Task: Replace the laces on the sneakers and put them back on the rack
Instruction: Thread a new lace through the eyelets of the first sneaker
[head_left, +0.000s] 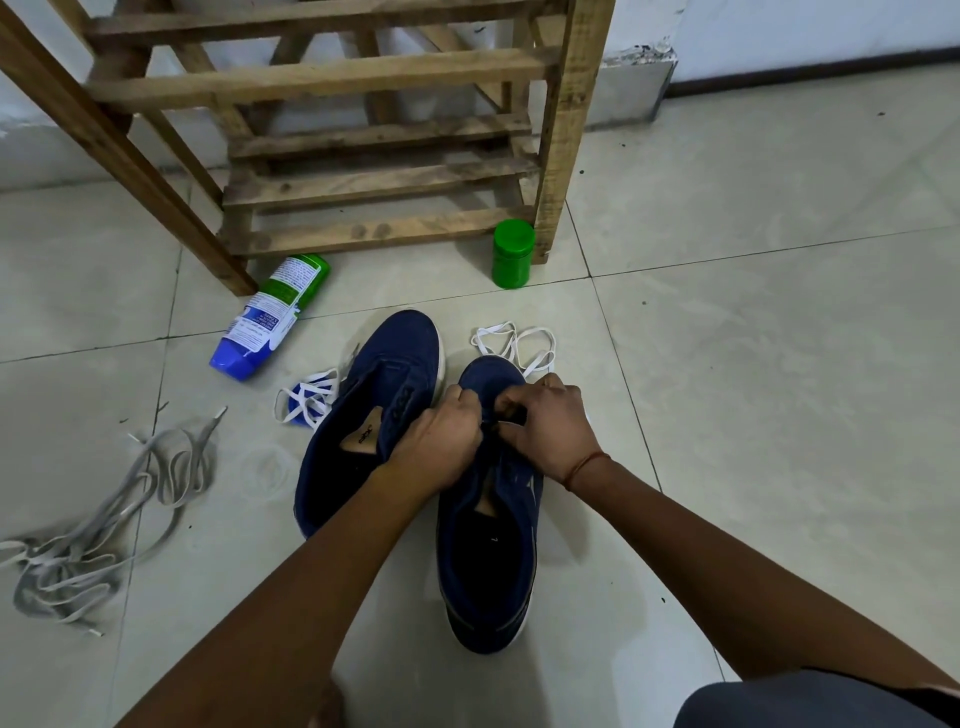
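Left hand (441, 441) and right hand (550, 426) curled, pinching sneaker (488, 545) at eyelets; white lace (540, 330) loose on floor (727, 364) beyond toe could tangle, snag threading

The rack (332, 78) stands at the back; a bottle (270, 317) lies on its side before its left leg; a jar (513, 253) stands upright beside its right leg; nearer, the left sneaker (374, 410) and right sneaker (488, 561) sit side by side, toes toward the rack; the left hand (441, 441) and right hand (550, 426) grip the right sneaker's front; one lace (519, 343) lies behind its toe; another lace (306, 400) lies just left of the left sneaker; a tangle of laces (104, 530) lies well left.
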